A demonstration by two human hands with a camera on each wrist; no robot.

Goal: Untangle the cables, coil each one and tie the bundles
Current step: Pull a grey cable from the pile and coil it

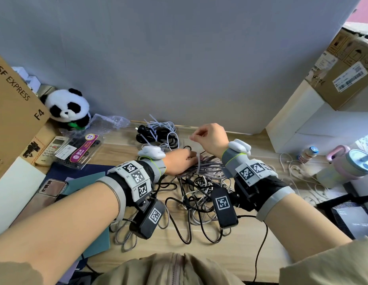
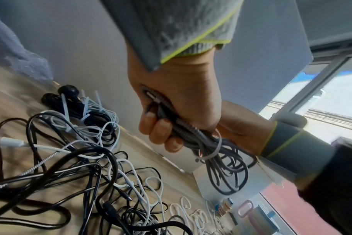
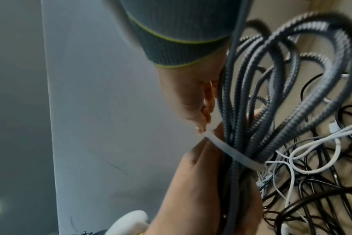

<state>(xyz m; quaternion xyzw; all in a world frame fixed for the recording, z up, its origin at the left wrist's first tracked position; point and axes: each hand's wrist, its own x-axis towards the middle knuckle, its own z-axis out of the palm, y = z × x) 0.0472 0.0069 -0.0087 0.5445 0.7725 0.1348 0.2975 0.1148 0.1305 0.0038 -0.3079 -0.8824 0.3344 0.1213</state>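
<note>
1. So, left hand (image 1: 180, 161) grips the braided cable coil (image 1: 207, 167) at frame centre, above the tabletop tangle.
2. Right hand (image 1: 210, 138) pinches the zip tie (image 3: 237, 155) tail (pull straight, snug, without crushing loops).

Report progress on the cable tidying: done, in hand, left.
Done: two tied bundles, black and white, lie by the wall. In hand: the left hand grips a coiled grey braided cable while the right hand pulls the tail of a white zip tie looped around it. Left: a tangle of black and white cables on the desk.
</note>
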